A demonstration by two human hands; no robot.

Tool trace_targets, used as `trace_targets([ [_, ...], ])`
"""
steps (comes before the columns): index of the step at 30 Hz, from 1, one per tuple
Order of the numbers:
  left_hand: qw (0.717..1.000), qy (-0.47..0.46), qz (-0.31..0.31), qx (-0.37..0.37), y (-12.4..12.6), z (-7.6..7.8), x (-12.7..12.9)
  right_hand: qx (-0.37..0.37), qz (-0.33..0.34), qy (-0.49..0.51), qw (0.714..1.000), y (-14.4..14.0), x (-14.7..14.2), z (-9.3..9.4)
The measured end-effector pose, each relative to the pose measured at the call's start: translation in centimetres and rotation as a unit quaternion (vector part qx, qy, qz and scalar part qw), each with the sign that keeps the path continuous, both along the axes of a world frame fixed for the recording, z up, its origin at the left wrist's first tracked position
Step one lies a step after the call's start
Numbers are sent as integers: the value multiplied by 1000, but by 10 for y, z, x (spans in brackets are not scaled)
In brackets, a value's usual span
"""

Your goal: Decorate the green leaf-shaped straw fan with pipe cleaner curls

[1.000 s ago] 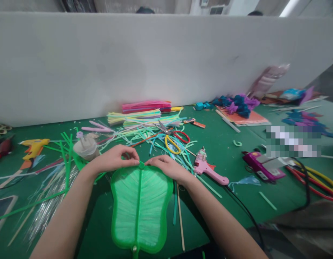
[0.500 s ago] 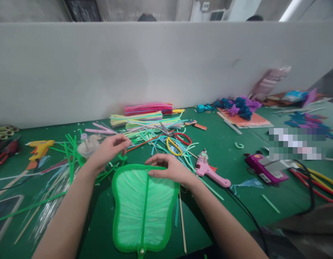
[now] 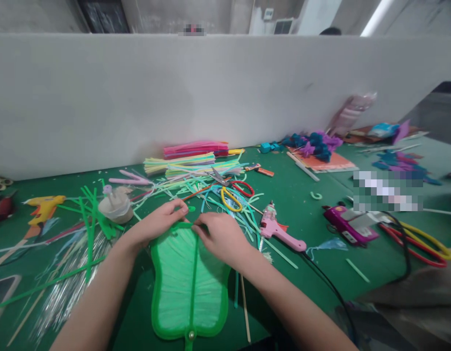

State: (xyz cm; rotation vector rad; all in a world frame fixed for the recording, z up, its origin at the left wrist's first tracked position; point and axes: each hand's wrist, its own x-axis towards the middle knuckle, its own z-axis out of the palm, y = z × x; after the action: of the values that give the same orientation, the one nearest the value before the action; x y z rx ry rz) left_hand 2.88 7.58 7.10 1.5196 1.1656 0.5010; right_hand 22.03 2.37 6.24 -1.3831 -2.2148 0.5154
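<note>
Right in front of the person, over the near part of the green bench (image 3: 138,304), is a green fan (image 3: 174,287) shaped like a wide, wavy leaf. Its middle is thin and wrinkly, with lines spreading from a straight rib, and its rim looks thick and soft. A shiny round bead (image 3: 191,335) sits at the bottom of the rib. The right hand (image 3: 221,239) pinches the fan's top rim near the rib and hides the top right corner. The left hand (image 3: 163,219) is bent over the top left corner, but I can't tell if it grips anything.

Just past the 2 hands is a messy heap of thin, bendy strips (image 3: 196,183). Scissors (image 3: 232,196) with 1 red loop and 1 yellow loop lie on it. A hard pink glue gun (image 3: 280,229) is to the right, and a thin wooden stick (image 3: 245,312) lies beside the fan. On the left are a cloudy cup (image 3: 116,209), shiny silver strands (image 3: 66,292) and a yellow glue gun (image 3: 46,207). A flat grey wall (image 3: 211,87) stands behind everything on the bench.
</note>
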Motion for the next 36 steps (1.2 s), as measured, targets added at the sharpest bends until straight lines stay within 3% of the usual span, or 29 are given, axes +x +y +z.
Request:
trace_targets([
  [3,1000,-1,10,-3,-1,2,1,16,2,-1,1000,4,3,4],
  [9,999,-15,27,-22,-5,8,3,-35,-112,141,983,22,30,-1],
  [11,999,-22,20,-16,-6,9,3,-67,-78,146,984,21,35,-6],
  [14,1000,-29,-3,-5,-5,15,2,-121,29,178,976,16,34,-12],
  [18,995,17,-92,42,2,36,2,-145,84,214,963,12,27,-9],
  [21,964,135,-217,81,13,60,3,-166,107,222,955,15,24,-3],
  [25,926,219,-289,106,26,83,8,-217,128,252,934,21,25,3],
  [29,907,243,-325,112,30,86,12,-232,136,256,929,23,25,5],
  [36,901,242,-342,111,35,81,14,-257,103,281,919,24,16,3],
])
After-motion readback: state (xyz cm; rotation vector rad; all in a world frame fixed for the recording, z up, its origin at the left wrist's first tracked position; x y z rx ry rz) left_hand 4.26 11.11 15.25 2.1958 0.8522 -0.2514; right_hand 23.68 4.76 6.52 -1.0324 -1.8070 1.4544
